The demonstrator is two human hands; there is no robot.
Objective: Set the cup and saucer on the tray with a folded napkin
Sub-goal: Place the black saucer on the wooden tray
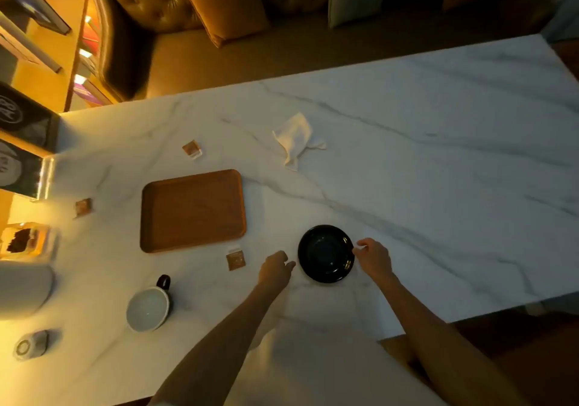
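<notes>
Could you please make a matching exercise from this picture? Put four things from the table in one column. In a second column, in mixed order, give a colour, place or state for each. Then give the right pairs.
Things
1. saucer
2. cup
3. napkin
4. tray

Descriptions
A. brown, with nothing on it
B. black, between the left hand and the right hand
C. pale, crumpled, farthest from the person
D. white inside, with a dark handle, nearest to the person

Pairs: 1-B, 2-D, 3-C, 4-A

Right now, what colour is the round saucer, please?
The round saucer is glossy black, best in the head view.
</notes>
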